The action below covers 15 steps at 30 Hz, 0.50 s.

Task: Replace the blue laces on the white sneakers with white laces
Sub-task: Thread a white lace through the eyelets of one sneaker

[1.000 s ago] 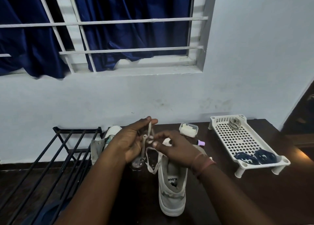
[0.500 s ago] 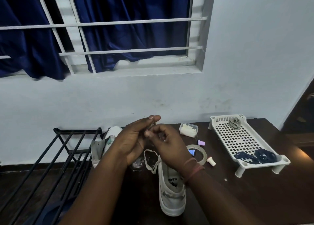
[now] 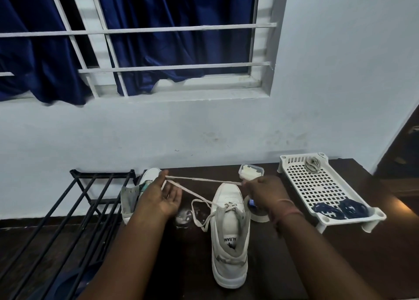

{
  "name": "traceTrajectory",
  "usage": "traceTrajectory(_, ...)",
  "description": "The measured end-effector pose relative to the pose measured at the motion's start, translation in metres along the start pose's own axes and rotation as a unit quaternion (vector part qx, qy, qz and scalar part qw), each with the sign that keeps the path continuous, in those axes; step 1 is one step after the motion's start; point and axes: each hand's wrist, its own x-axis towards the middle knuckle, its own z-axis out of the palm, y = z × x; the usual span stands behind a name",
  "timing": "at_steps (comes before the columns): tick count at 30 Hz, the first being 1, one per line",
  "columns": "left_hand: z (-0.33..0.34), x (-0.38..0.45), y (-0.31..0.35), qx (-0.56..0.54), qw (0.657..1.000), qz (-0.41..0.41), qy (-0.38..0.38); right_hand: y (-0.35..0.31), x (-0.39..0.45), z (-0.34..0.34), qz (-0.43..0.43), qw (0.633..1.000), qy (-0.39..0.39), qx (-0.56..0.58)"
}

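A pale bluish-white wall (image 3: pixel 328 84) filled the far side of the scene. Set in it at upper left was a window (image 3: pixel 140 39) with white horizontal and slanted bars, dark blue curtains (image 3: pixel 170 27) hanging behind them. A dark brown table (image 3: pixel 340 265) stood against the wall. Left of it stood a black metal rack (image 3: pixel 74 204). The light was dim, with a warm glow at right.

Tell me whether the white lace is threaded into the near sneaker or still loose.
Partly threaded: the white lace runs through eyelets of the near sneaker, with its free length stretched between the left hand and right hand.
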Motion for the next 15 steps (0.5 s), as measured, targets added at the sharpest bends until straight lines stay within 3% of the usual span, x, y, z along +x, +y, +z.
traceTrajectory(3,0.005,0.003,-0.008,0.034,0.999,0.003,0.001,0.003,-0.001,-0.005,0.057,0.995,-0.013,0.076)
traceTrajectory(5,0.015,-0.002,-0.017,0.09,0.996,-0.018,-0.01,0.001,-0.002,0.001,0.045,0.998,-0.025,0.044)
traceTrajectory(7,0.028,-0.013,-0.026,0.267,0.964,0.008,-0.009,-0.005,-0.007,0.006,0.022,0.997,-0.06,0.031)
traceTrajectory(8,0.032,-0.016,-0.032,0.398,0.915,0.062,-0.02,-0.009,-0.01,0.008,0.013,0.995,-0.089,0.034)
traceTrajectory(9,0.034,-0.018,-0.039,0.519,0.842,0.137,-0.046,-0.011,-0.011,0.01,0.007,0.992,-0.119,0.047)
traceTrajectory(11,0.034,-0.016,-0.05,0.64,0.701,0.282,-0.14,-0.017,-0.017,0.012,-0.015,0.98,-0.182,0.081)
traceTrajectory(13,0.029,-0.011,-0.058,0.668,0.63,0.336,-0.209,-0.019,-0.022,0.014,-0.022,0.968,-0.213,0.127)
traceTrajectory(15,0.025,-0.008,-0.059,0.676,0.6,0.364,-0.226,-0.017,-0.023,0.013,-0.005,0.966,-0.194,0.171)
